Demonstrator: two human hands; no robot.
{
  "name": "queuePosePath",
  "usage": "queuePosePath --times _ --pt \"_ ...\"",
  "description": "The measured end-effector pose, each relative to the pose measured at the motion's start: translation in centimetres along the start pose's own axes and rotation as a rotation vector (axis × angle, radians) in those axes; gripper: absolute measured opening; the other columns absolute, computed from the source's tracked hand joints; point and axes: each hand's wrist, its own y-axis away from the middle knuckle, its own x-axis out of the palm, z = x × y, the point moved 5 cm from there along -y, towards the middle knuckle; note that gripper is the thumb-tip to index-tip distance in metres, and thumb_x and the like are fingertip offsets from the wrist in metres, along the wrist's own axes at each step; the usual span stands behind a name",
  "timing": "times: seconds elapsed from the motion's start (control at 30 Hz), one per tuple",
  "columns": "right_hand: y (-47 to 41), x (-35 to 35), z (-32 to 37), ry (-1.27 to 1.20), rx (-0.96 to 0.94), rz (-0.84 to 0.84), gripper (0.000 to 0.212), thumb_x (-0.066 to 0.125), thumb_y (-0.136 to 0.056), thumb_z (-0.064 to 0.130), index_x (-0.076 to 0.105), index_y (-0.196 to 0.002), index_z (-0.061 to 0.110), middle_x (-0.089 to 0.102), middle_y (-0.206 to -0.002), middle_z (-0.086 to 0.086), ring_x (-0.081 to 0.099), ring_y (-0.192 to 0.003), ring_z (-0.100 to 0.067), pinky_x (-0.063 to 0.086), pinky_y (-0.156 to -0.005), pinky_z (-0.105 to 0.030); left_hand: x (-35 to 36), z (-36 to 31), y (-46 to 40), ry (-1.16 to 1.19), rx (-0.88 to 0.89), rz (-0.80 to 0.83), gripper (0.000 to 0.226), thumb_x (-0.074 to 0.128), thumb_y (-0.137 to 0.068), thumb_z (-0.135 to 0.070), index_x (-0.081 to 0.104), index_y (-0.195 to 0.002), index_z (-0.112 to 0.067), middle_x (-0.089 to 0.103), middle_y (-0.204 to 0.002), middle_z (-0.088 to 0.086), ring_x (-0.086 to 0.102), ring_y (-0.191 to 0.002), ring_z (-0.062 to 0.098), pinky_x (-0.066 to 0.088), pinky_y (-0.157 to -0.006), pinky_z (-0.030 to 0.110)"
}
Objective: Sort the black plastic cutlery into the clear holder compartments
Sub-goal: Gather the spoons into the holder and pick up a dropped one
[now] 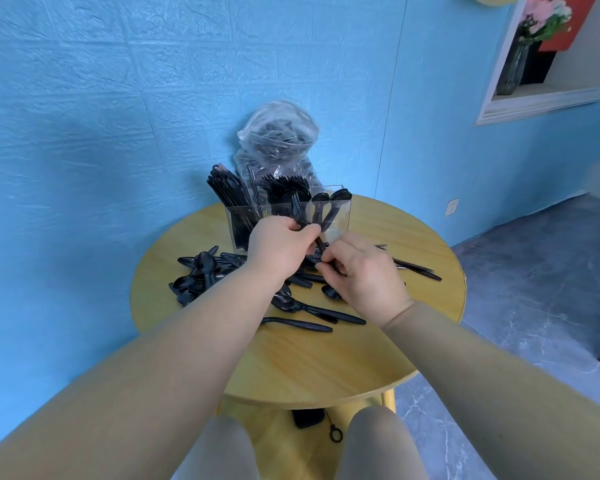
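Observation:
A clear holder [340,216] stands at the back of the round wooden table [326,362]. Knives fill its left compartment, forks the middle, spoons the right. Loose black cutlery lies scattered in front of it, with a heap of spoons [201,275] at the left. My left hand [278,244] grips a black fork [300,213] by its handle, just in front of the holder. My right hand [361,271] pinches a black spoon [314,259] close beside the left hand. The lower parts of both pieces are hidden by my fingers.
A clear plastic bag [278,140] with more black cutlery leans against the blue wall behind the holder. Some knives [416,270] lie near the table's right edge. A small black object [307,417] lies on the floor under the table. My knees are at the front.

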Motion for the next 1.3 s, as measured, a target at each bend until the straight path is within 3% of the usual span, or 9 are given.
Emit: queuePosePath --times 0.1,0.17,0.3,0.4,0.5,0.63,0.8,0.97,1.3 --pt "0.0 0.7 0.5 -0.019 -0.063 0.066 0.007 0.069 -0.078 0.009 0.062 -0.078 0.006 0.061 -0.077 -0.006 0.059 -0.062 -0.024 0.053 -0.051 -0.034 0.0 -0.5 -0.3 0.065 -0.031 -0.007 0.014 0.058 -0.082 -0.016 0.069 -0.079 -0.01 0.071 -0.077 0.015 0.068 -0.08 0.035 0.057 -0.077 0.049" --pt "-0.1 0.8 0.8 -0.018 -0.084 0.088 0.008 0.071 -0.077 0.006 0.063 -0.077 0.006 0.061 -0.078 -0.006 0.061 -0.064 -0.024 0.054 -0.053 -0.033 0.0 -1.0 -0.4 -0.031 0.027 0.011 0.019 0.05 -0.086 -0.012 0.067 -0.088 -0.004 0.067 -0.075 0.013 0.063 -0.07 0.03 0.057 -0.071 0.04" --pt "-0.9 -0.3 -0.8 -0.031 0.092 0.008 0.007 0.07 -0.082 0.01 0.063 -0.081 0.008 0.061 -0.078 -0.004 0.06 -0.061 -0.021 0.054 -0.054 -0.037 -0.2 -1.3 0.2 -0.273 0.196 0.11 0.02 0.036 -0.097 -0.013 0.056 -0.094 -0.012 0.065 -0.081 0.003 0.06 -0.064 0.012 0.052 -0.06 0.034" --pt "-1.6 -1.5 -2.1 -0.026 0.249 -0.033 0.018 0.065 -0.089 0.016 0.063 -0.106 0.01 0.054 -0.091 0.004 0.056 -0.071 -0.011 0.052 -0.067 -0.031 -0.2 -1.1 1.0 -0.502 0.38 0.175 0.021 0.033 -0.1 -0.014 0.053 -0.096 -0.018 0.053 -0.087 0.002 0.052 -0.068 0.013 0.043 -0.061 0.028" --pt "-2.0 -1.7 -2.5 -0.025 0.287 -0.015 0.036 0.059 -0.092 0.017 0.054 -0.127 0.013 0.056 -0.098 0.004 0.055 -0.079 -0.01 0.048 -0.073 -0.026 0.0 -0.4 1.1 -0.627 0.487 0.214 0.036 0.034 -0.101 -0.018 0.048 -0.135 -0.017 0.048 -0.105 0.0 0.053 -0.081 0.016 0.045 -0.073 0.03" --pt "-2.0 -1.3 -2.2 0.025 0.141 -0.027 0.02 0.063 -0.086 0.005 0.07 -0.104 0.003 0.069 -0.087 -0.012 0.065 -0.072 -0.027 0.056 -0.068 -0.032 -0.1 0.1 1.5 -0.682 0.544 0.237 0.045 0.032 -0.102 -0.023 0.032 -0.147 -0.026 0.048 -0.12 -0.003 0.054 -0.084 0.017 0.048 -0.074 0.032" --pt "-1.8 -1.7 -2.9 0.022 0.131 -0.079 0.016 0.064 -0.084 0.004 0.073 -0.098 0.003 0.069 -0.079 -0.011 0.064 -0.065 -0.026 0.057 -0.062 -0.034 -0.9 0.7 1.4 -0.817 0.504 0.231 0.039 0.027 -0.103 -0.035 0.045 -0.136 -0.026 0.059 -0.116 -0.002 0.058 -0.101 0.021 0.05 -0.081 0.038" --pt "-1.6 -1.2 -2.8 0.029 0.15 -0.044 0.021 0.066 -0.085 0.006 0.07 -0.105 0.003 0.067 -0.082 -0.012 0.063 -0.066 -0.027 0.057 -0.062 -0.037 -1.0 0.4 2.0 -0.873 0.515 0.208 0.027 0.027 -0.102 -0.039 0.047 -0.094 -0.022 0.05 -0.082 -0.006 0.054 -0.074 0.019 0.044 -0.063 0.035" --pt "-2.0 -1.0 -2.5 0.027 0.227 -0.023 0.018 0.061 -0.09 0.011 0.07 -0.105 0.007 0.067 -0.085 -0.01 0.062 -0.071 -0.025 0.05 -0.065 -0.029 -1.1 -0.1 2.0 -0.972 0.552 0.143 0.029 0.022 -0.103 -0.036 0.034 -0.083 -0.019 0.046 -0.07 -0.003 0.048 -0.059 0.018 0.03 -0.047 0.031"
